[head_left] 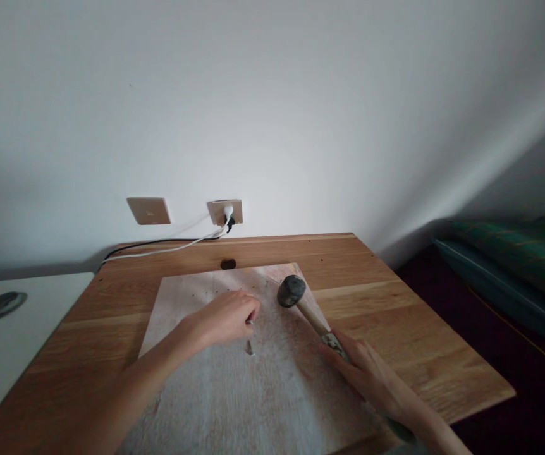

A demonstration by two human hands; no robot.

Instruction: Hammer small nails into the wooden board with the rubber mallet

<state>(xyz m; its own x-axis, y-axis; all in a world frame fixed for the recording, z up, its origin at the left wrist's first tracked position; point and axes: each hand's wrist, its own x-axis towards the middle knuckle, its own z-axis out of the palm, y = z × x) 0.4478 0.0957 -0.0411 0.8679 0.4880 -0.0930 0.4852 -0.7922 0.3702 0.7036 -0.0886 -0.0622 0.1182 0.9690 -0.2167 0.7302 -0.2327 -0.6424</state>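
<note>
My right hand (pixel 360 363) is wrapped round the handle of a rubber mallet (pixel 314 318). The mallet's dark, rounded head hangs over the far right part of a pale, whitish board (pixel 225 385). Over the board's middle, my left hand (pixel 234 313) is closed with its fingers curled in. A small shiny bit shows at the bottom of that fist, but the fingers hide the rest of it. Just below, a small dark metallic piece (pixel 250 347) shows against the board; whether it joins what the fist holds I cannot tell. A row of small dark dots runs along the board's far part.
The board lies on a wooden tabletop (pixel 377 303) with a round hole (pixel 227 264) near the wall. White and black cables run from a wall socket (pixel 218 212) to the left. A white surface (pixel 26 341) stands at left, green striped cushions (pixel 514 265) at right.
</note>
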